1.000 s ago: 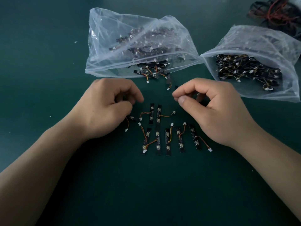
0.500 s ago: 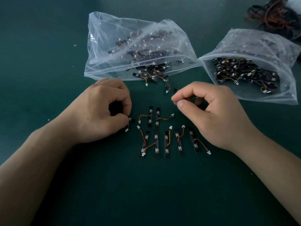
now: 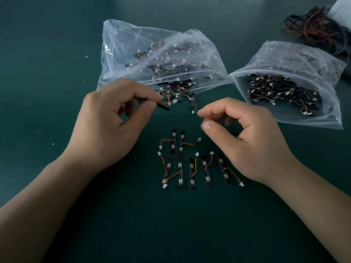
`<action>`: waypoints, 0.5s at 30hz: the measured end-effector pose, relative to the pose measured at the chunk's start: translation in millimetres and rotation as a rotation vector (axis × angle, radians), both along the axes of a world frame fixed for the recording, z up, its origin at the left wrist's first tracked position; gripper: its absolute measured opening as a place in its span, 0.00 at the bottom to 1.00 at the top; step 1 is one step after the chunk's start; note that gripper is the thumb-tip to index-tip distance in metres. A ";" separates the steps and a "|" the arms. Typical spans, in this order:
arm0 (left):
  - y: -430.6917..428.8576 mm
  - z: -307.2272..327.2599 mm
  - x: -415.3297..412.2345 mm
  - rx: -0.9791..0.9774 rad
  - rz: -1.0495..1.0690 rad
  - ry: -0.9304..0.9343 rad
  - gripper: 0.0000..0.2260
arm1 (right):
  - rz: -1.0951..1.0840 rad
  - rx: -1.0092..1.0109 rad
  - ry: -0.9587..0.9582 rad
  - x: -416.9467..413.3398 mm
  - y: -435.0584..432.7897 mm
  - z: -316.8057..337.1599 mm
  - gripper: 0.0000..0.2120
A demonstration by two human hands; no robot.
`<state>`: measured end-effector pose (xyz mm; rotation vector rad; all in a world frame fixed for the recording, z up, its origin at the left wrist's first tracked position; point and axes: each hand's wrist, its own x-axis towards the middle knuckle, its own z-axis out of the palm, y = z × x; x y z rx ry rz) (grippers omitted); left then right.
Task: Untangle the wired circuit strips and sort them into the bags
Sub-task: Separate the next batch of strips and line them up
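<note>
My left hand pinches a black circuit strip with an orange wire, held just in front of the mouth of the left clear bag. My right hand hovers with curled fingers and holds nothing; its fingertips are close to a loose strip lying by the bag mouth. Several separated strips with white connectors lie in two rows on the green table between my hands. The right clear bag holds a dense heap of tangled strips.
A bundle of black and red cables lies at the far right corner beside a white sheet. Small white specks are scattered on the green table surface at the left.
My left hand has risen from the table with a strip and moved toward the left bag's mouth. My right hand has opened its pinch slightly and shifted a little right.
</note>
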<state>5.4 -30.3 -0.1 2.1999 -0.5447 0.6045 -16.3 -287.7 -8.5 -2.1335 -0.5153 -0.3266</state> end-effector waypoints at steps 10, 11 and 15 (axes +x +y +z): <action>-28.1 5.1 -17.5 -0.002 -0.090 -0.027 0.06 | 0.067 -0.074 -0.137 -5.6 3.0 2.6 0.13; -29.2 5.7 -18.8 -0.027 -0.073 -0.019 0.06 | 0.058 -0.072 -0.135 -5.8 3.6 2.7 0.13; -35.4 4.9 -25.0 -0.122 -0.067 0.032 0.06 | -0.010 -0.088 -0.152 -4.2 6.2 4.2 0.13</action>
